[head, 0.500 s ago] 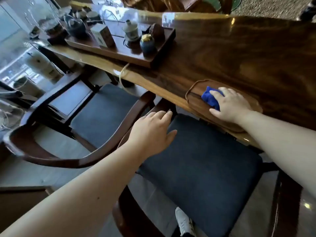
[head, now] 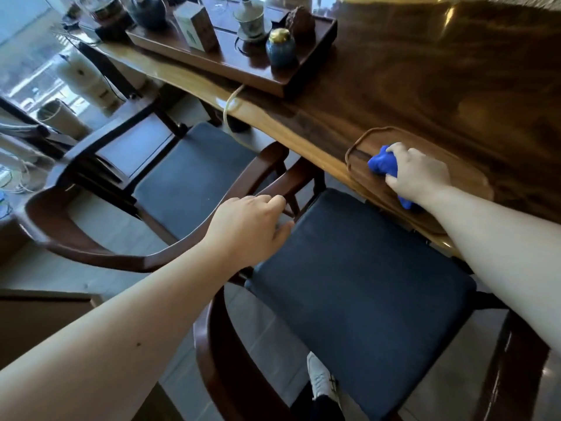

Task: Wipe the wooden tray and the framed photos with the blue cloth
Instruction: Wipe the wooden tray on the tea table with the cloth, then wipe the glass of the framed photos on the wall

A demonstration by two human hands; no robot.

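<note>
Tray (head: 361,141): shallow oval of dark wood, lying on the tabletop (head: 455,71) at its near edge, directly above the closer chair's seat (head: 364,284).
Cloth (head: 383,165): blue, bunched into a wad, pressed flat on the tray's floor near the tray's left end; a second bit of blue pokes out at the tray's near rim, under the wrist.
Right hand (head: 420,174): palm down on the cloth, fingers (head: 397,148) curled over the wad and pinning it to the tray.
Left hand (head: 252,226): below and left of the tray, hovering by the chair's armrest (head: 273,165); fingers loosely curled, holding nothing; touching the seat edge or not, cannot tell.
Stage: wiping of the tray under way, by the look of it.
Done: hard to judge; no visible line between wiped and unwiped wood, so only the patch under the cloth counts as surely covered.
Left on tray: probably the right end and the far rim, both beyond the hand.
Framed photos: none in sight anywhere around the tray, so that half of the job likely untouched.
Tea tray (head: 230,62): a different, rectangular one far to the tray's left, loaded with a lidded cup (head: 249,18), a small jar (head: 280,48) and a box (head: 197,27); seemingly no part of the job.
Risk: tray sits close to the tabletop edge, so a hard push toward the seat could slide it off.
</note>
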